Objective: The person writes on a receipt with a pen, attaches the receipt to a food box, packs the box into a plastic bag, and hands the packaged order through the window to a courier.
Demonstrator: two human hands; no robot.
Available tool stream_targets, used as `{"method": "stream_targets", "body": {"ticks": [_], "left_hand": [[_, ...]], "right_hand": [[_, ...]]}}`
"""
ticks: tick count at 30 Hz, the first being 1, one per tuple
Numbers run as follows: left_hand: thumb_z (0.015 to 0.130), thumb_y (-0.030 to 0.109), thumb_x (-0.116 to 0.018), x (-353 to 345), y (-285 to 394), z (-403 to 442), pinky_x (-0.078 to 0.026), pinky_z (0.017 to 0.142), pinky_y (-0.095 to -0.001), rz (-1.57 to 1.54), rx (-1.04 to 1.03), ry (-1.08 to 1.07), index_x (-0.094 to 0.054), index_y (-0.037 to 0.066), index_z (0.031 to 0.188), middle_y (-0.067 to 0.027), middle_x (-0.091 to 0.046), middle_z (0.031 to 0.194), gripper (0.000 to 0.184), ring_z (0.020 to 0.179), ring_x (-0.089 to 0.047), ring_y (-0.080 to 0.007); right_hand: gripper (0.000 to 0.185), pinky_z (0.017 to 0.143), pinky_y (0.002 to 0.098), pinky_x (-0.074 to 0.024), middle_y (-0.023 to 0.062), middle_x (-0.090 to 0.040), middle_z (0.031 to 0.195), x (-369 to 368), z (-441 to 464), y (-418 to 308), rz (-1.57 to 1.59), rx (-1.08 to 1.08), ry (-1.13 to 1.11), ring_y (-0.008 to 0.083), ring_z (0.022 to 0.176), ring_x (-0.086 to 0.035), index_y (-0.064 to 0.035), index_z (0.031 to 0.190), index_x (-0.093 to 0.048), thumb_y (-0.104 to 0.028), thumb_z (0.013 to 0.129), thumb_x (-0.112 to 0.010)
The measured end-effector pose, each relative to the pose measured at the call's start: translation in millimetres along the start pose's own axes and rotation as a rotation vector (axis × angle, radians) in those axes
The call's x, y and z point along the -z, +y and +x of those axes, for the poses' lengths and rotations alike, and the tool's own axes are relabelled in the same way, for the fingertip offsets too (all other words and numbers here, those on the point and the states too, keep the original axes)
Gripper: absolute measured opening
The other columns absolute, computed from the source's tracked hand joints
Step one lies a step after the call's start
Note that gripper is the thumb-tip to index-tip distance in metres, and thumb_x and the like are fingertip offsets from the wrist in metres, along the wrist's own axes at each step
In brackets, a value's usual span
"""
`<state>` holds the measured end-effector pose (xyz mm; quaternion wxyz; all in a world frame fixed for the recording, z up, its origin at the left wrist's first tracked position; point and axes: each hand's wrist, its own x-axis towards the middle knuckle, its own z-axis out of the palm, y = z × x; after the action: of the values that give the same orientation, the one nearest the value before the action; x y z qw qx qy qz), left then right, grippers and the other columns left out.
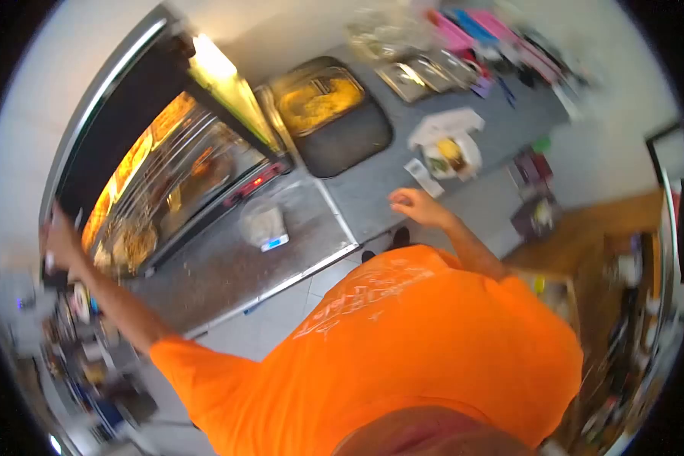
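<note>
At the far left, my left hand [62,245] is at the outer edge of a lit food warmer [228,186]; its fingers are blurred, and whether they grip the edge cannot be made out. My right hand [418,207] hovers by the counter's front edge with its fingers curled in and nothing visible in them. Just beyond it lie a small white packet [424,178] and an open white takeaway box [467,156] with yellow, green and brown food. A small scale [274,242] with a clear round bowl [261,219] on it stands below the warmer.
A black tray [349,144] with a pan of yellow food [319,99] sits behind the counter's middle. Metal containers [406,82], plastic bags [376,34] and pink and blue items [471,30] are at the back. Dark boxes [536,213] stand right of the counter.
</note>
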<state>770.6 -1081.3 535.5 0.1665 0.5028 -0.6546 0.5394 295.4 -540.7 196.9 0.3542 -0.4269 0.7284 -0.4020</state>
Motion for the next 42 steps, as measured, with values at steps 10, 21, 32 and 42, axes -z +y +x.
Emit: {"method": "stream_targets", "body": {"ticks": [10,21,32,42], "left_hand": [[0.093,0.039,-0.055,176.7,198.0,-136.5,-0.038,0.089,-0.0460,-0.968,0.065,0.261,-0.057,-0.002,0.111,-0.0189,-0.057,0.104,0.045,0.100,-0.051,-0.0360],[0.084,0.018,-0.062,530.2,533.8,-234.6,-0.039,0.087,-0.0423,-2.293,-0.203,-0.202,-0.058,0.000,0.101,-0.0182,-0.056,0.100,0.025,0.097,-0.050,-0.0339],[0.080,0.021,-0.071,704.2,848.1,-249.0,-0.040,0.083,-0.0415,-2.356,-0.293,-0.585,-0.058,0.006,0.090,-0.0121,-0.057,0.100,0.022,0.096,-0.050,-0.0326],[0.091,0.043,-0.052,691.1,1009.4,-269.7,-0.034,0.092,-0.0477,-1.412,-0.295,-0.702,-0.059,0.008,0.097,-0.0115,-0.053,0.116,0.036,0.111,-0.045,-0.0324]], "right_hand": [[0.027,0.076,0.0332,-0.0499,0.0120,-0.069,0.086,5.2,-80.3,147.5,-0.034,-0.369,0.027,0.0222,0.082,-0.065,-0.0031,0.094,-0.068,-0.027,0.084,-0.067],[0.051,0.068,0.0442,-0.0516,0.0141,-0.066,0.096,92.8,-316.8,342.9,0.418,-1.136,0.218,0.0308,0.088,-0.063,-0.0072,0.093,-0.073,-0.055,0.080,-0.063],[0.045,0.067,0.0409,-0.0498,0.0122,-0.066,0.095,265.8,-340.6,408.2,0.401,-1.030,0.484,0.0264,0.083,-0.063,0.0001,0.102,-0.067,-0.041,0.084,-0.062],[0.031,0.099,0.0507,-0.0359,0.0142,-0.052,0.123,551.4,-68.5,395.9,-0.605,-0.351,1.002,0.0391,0.121,-0.041,-0.0138,0.108,-0.065,-0.023,0.079,-0.070]]}}
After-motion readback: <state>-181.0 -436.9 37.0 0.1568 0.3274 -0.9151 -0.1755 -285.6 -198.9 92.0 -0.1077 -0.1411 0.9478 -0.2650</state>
